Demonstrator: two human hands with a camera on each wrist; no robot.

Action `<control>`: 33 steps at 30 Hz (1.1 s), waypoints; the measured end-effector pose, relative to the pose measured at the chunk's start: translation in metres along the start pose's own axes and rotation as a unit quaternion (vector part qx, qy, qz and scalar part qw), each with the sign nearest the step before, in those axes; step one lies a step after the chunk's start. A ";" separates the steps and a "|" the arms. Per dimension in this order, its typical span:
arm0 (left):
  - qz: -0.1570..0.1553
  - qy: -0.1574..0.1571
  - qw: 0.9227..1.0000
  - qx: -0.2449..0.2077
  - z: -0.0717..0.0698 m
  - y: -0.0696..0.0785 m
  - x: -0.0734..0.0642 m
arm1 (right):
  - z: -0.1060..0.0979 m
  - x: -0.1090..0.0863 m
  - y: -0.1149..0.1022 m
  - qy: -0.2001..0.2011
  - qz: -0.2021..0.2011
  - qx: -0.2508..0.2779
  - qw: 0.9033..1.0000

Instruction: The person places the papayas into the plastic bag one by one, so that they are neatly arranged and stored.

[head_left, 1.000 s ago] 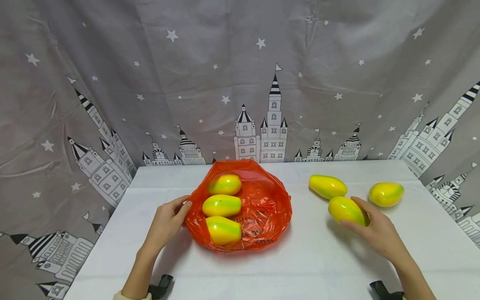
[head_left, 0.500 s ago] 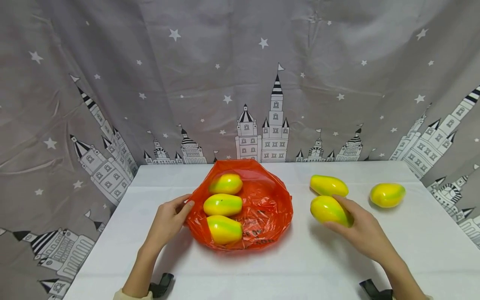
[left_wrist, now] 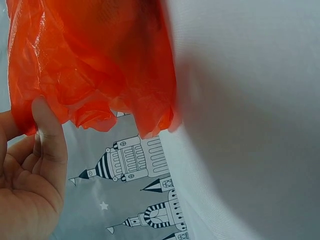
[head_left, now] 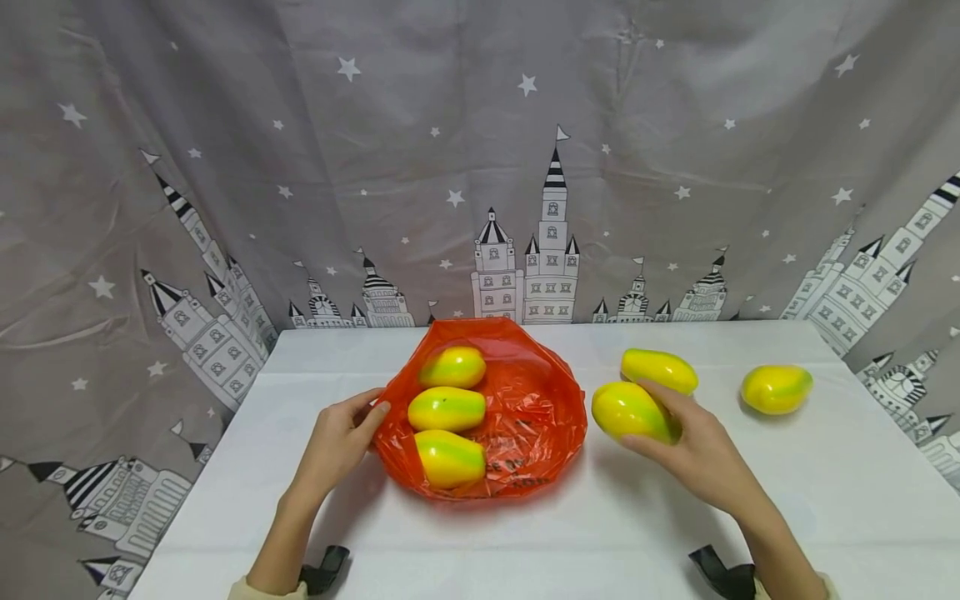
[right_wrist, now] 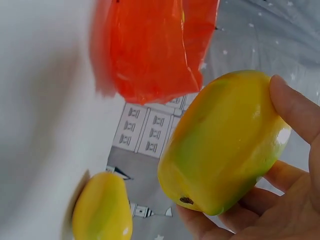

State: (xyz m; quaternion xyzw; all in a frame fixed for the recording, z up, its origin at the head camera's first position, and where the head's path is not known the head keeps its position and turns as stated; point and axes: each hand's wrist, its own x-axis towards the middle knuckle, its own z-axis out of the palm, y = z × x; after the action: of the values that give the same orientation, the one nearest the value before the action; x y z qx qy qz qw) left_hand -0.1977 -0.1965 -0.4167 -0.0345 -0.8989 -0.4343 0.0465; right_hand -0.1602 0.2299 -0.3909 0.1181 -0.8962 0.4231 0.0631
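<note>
My left hand point(head_left: 336, 442) pinches the left rim of a red plastic bag point(head_left: 536, 400), which stands with its mouth wide. Three yellow-green papayas lie in a column along the bag's left inside: a back one point(head_left: 453, 367), a middle one point(head_left: 447, 409) and a front one point(head_left: 450, 459). Just right of the bag, my right hand point(head_left: 705, 454) grips another papaya point(head_left: 628, 410) above the table, thumb on one side and fingers on the other. In the right wrist view, the held papaya point(right_wrist: 225, 145) shows a small brown spot at its end, apart from the bag point(right_wrist: 150, 55).
Two more papayas lie on the white table point(head_left: 525, 542): one point(head_left: 660, 371) behind my right hand, another point(head_left: 776, 389) farther right. A grey curtain point(head_left: 412, 167) printed with castles and stars hangs behind the table's back edge.
My right hand has carried its papaya leftward, closer to the bag's right rim. The left hand stays at the left rim, and the papayas in the bag have not moved.
</note>
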 end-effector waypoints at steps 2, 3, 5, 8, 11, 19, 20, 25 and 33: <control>0.000 0.000 1.000 0.000 0.000 0.000 0.000 | 0.002 0.002 -0.002 -0.003 -0.005 0.004 1.000; 0.001 0.001 1.000 0.000 0.000 0.001 0.000 | 0.004 0.003 -0.003 -0.004 -0.007 0.005 1.000; 0.001 0.001 1.000 0.000 0.001 0.001 0.000 | 0.006 0.005 -0.005 -0.004 -0.016 0.010 1.000; 0.002 0.000 1.000 0.001 0.001 0.000 0.001 | 0.010 0.008 -0.008 -0.004 -0.030 0.018 0.999; 0.002 0.000 1.000 0.002 0.001 0.000 0.001 | 0.015 0.011 -0.012 -0.004 -0.041 0.025 0.999; 0.008 0.001 1.000 0.004 0.001 0.000 0.000 | 0.030 0.017 -0.021 -0.018 -0.066 0.036 0.997; 0.009 0.002 1.000 0.004 0.002 0.000 0.000 | 0.032 0.017 -0.023 -0.020 -0.068 0.035 0.997; 0.011 0.004 1.000 0.006 0.002 -0.001 -0.001 | 0.040 0.021 -0.032 -0.024 -0.072 0.035 0.996; 0.007 0.003 1.000 0.005 0.002 0.000 -0.001 | 0.055 0.025 -0.045 -0.024 -0.101 0.007 0.995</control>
State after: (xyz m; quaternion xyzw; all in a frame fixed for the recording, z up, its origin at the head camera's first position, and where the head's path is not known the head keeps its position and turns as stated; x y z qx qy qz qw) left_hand -0.1968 -0.1953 -0.4178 -0.0392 -0.9008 -0.4294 0.0521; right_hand -0.1736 0.1559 -0.3868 0.2183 -0.8780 0.4179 0.0830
